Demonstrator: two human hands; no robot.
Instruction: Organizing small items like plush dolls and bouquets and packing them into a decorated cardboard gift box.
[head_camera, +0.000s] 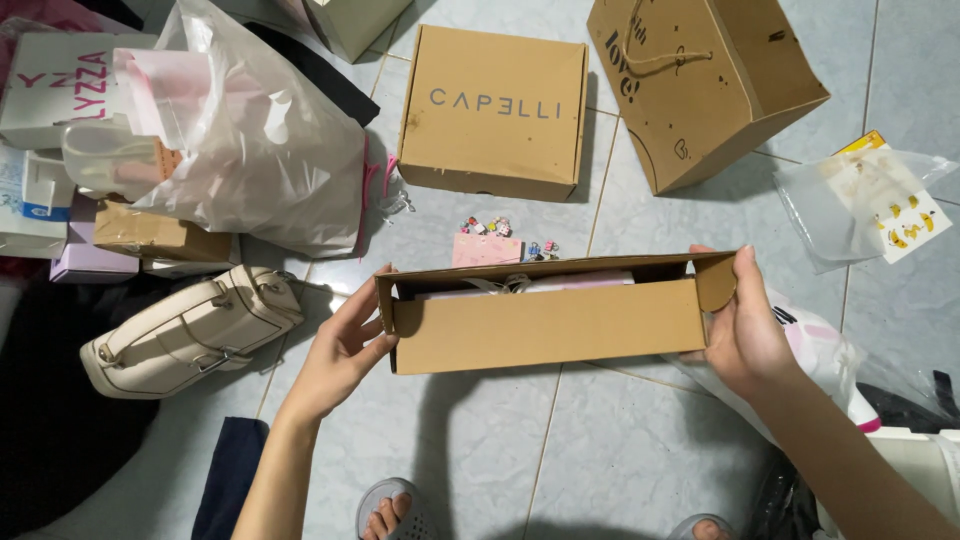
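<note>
A long, shallow brown cardboard box (545, 322) sits at the centre of the view, held above a pale tiled floor (610, 450). Its top is open, with a small rounded flap standing at each end, and pale pink and white contents show inside along the far wall. The near wall is plain and unmarked.

The left hand (345, 350) is at the box's 9 o'clock end, fingers spread wide against the side, thumb pressed on the near face. The right hand (745, 325) is at the 3 o'clock end, clasping that end with the thumb up beside the flap. Both hands hold the box between them.

At 12 o'clock lies a square closed brown box (495, 110); just beyond the held box, a small pink card (487, 249) with tiny charms (500, 227). At 1 o'clock lies a brown paper bag (700, 80) on its side. At 10 o'clock is a white plastic bag (250, 140), at 9 o'clock a cream handbag (190, 330), and at 2 o'clock a clear packet (870, 205) with yellow stickers.
</note>
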